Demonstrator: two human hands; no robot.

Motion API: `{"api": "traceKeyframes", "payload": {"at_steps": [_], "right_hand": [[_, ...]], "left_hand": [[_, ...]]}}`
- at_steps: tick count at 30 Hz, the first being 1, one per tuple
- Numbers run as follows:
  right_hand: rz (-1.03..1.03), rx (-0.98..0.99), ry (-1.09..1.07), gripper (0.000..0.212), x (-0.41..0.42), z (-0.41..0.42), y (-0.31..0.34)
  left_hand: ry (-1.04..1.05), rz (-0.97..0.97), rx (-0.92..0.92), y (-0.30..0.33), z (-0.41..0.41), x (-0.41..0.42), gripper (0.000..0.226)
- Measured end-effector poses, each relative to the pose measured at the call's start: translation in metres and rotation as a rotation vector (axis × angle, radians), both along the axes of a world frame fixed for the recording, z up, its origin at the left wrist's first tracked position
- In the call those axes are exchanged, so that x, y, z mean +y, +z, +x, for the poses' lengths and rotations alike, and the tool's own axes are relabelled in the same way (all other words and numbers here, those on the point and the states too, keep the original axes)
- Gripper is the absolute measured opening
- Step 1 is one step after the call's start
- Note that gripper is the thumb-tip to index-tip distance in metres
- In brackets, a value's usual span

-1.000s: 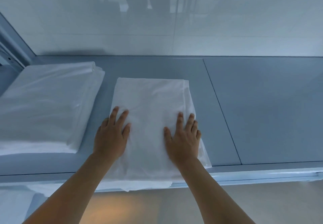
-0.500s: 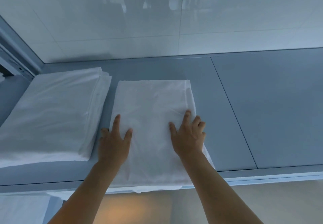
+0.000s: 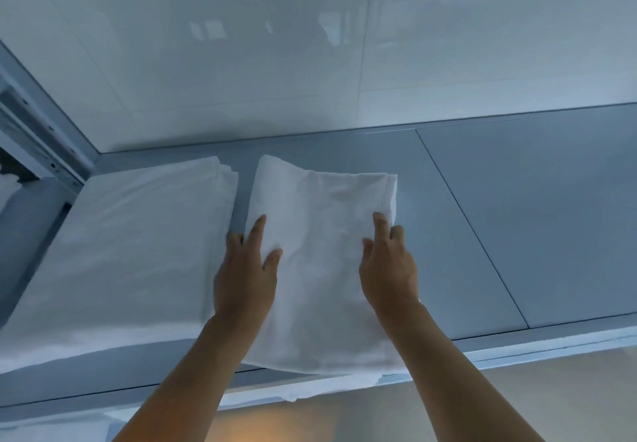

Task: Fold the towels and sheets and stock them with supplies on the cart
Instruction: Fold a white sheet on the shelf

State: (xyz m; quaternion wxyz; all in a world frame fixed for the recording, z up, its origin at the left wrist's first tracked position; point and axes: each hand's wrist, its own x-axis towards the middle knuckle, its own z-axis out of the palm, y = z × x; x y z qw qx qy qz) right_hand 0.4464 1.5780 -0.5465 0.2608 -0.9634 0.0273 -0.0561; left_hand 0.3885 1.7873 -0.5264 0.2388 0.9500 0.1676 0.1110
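Two hands: both on one folded white sheet (image 3: 320, 269), seen from the head view
Left hand (image 3: 246, 274): grips the sheet's left edge; thumb on top, index finger straight, the other fingers under the cloth
Right hand (image 3: 389, 269): grips the right edge; fingers curled at the side
Sheet: on the grey shelf (image 3: 517, 217); its near edge hangs over the front; far left corner lifted
Folded stack (image 3: 120, 252): white, just beside the sheet, on its left

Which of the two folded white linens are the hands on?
The smaller folded white sheet in the middle, overhanging the grey shelf's front edge; the bigger folded white stack to its left lies untouched.
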Motion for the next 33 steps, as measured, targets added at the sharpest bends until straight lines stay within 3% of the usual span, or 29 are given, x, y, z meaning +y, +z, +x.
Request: {"api": "traceKeyframes", "payload": {"at_steps": [7,17,21,25,28,33], "right_hand": [[0.076,-0.174,0.051,0.043,0.072,0.002,0.071],[0.191,-0.213,0.237,0.046,0.256,-0.007,0.133],[0.233,-0.08,0.242,0.05,0.293,-0.007,0.108],[0.117,0.315,0.231,0.079,0.301,-0.038,0.027],[0.172,0.319,0.189,0.086,0.297,-0.05,-0.005],[0.188,0.314,0.196,0.086,0.296,-0.044,-0.005]], "left_hand": [[0.005,0.006,-0.12,0.07,-0.004,0.08,0.061],[0.211,0.034,-0.151,0.115,-0.051,0.265,0.06],[0.226,0.002,-0.081,0.08,-0.055,0.314,0.059],[0.251,-0.005,0.254,0.004,-0.072,0.321,0.063],[0.269,-0.056,0.215,-0.024,-0.077,0.321,0.065],[0.277,-0.097,0.193,-0.026,-0.076,0.323,0.064]]}}
